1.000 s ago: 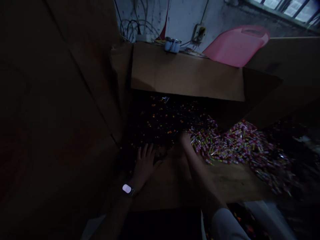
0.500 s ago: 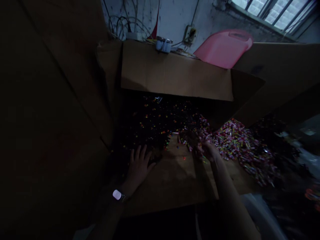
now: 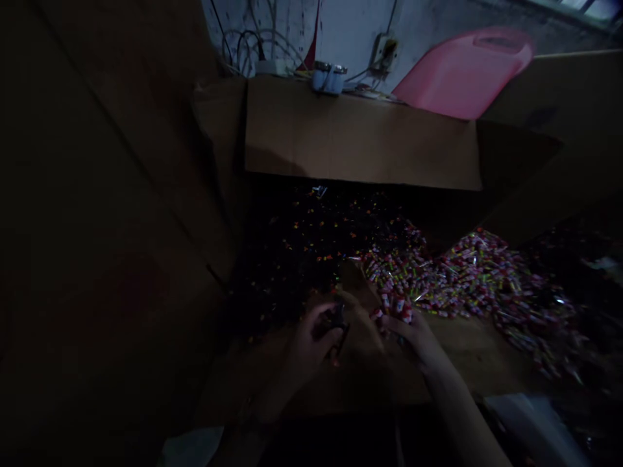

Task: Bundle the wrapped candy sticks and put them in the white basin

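My left hand point(image 3: 309, 344) is curled around a few small dark pieces point(image 3: 337, 316), above the wooden tabletop point(image 3: 474, 340). Their kind is too dark to tell. Facing it, my right hand point(image 3: 416, 332) grips a small bunch of short red and white tube-like pieces point(image 3: 396, 306). Just beyond my right hand spreads a heap of similar pink, red and white pieces point(image 3: 467, 275). Beyond my left hand lies a dark heap of small black pieces point(image 3: 292, 272), dotted with orange and yellow specks.
A cardboard box flap point(image 3: 360, 146) hangs over the back of the heaps. Behind it are a pink plastic scoop-like item point(image 3: 467, 74), small jars point(image 3: 329, 78), cables and a wall socket point(image 3: 384, 53). A cardboard wall point(image 3: 121, 227) rises at left; a pale plastic sheet point(image 3: 538, 425) lies at lower right.
My left hand, spread flat at the dark heap before, has moved right and closed on dark pieces. My right hand has drawn back slightly from the pink heap with a bunch of pieces.
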Tool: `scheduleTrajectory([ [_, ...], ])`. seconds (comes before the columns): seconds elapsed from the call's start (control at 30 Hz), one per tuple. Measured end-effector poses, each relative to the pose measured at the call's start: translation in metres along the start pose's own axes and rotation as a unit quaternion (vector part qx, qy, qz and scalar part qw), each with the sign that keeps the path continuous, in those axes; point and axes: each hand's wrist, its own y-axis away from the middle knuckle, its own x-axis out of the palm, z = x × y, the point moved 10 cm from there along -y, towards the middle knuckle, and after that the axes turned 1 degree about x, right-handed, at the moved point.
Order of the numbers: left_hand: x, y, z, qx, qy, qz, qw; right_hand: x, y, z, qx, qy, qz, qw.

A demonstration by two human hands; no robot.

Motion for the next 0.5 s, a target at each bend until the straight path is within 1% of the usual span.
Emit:
scheduleTrajectory([
  [0.07,0.008,0.004,-0.013,0.001,0.007,0.017,1.000,0.013,0.016,0.008,-0.012,-0.010,0.004,1.000],
  [0.13,0.013,0.009,-0.024,0.009,-0.025,0.028,0.999,0.020,0.027,0.019,-0.039,0.004,-0.003,0.999],
  [0.27,0.024,0.020,-0.035,0.033,-0.076,0.056,0.995,0.021,0.039,0.046,-0.104,0.077,-0.027,0.991],
  [0.37,0.027,0.027,-0.039,0.052,-0.112,0.052,0.991,0.019,0.045,0.060,-0.122,0.120,-0.026,0.985],
  [0.43,0.026,0.030,-0.048,0.094,-0.150,0.037,0.983,0.019,0.050,0.066,-0.127,0.136,-0.020,0.982],
  [0.5,0.026,0.034,-0.064,0.168,-0.207,0.025,0.964,0.022,0.055,0.070,-0.133,0.151,-0.012,0.980],
])
